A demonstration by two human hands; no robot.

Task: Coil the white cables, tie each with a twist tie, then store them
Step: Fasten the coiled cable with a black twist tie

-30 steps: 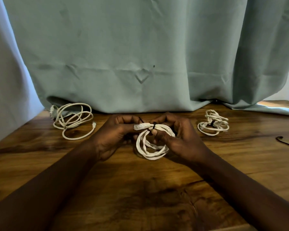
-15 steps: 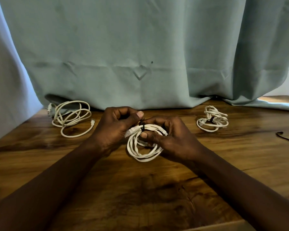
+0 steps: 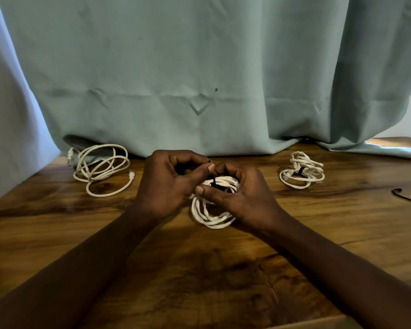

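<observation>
A small coiled white cable (image 3: pixel 211 216) sits at the middle of the wooden table (image 3: pixel 57 233), held between both hands. A black twist tie (image 3: pixel 213 180) wraps the top of the coil. My left hand (image 3: pixel 169 186) pinches the tie's end between thumb and forefinger. My right hand (image 3: pixel 242 198) curls round the coil's right side with its thumb pressed on the strands. A loose, untied white cable (image 3: pixel 100 168) lies at the back left. Another coiled white cable (image 3: pixel 303 173) bound with a black tie lies at the back right.
A teal curtain (image 3: pixel 199 79) hangs along the table's back edge and drapes onto it. A spare black twist tie (image 3: pixel 407 198) lies near the right edge. Bare wood stretches in front of my arms.
My left thumb and forefinger have closed on the tie's end above the coil. My right thumb has slid across the strands. The coil stays in place.
</observation>
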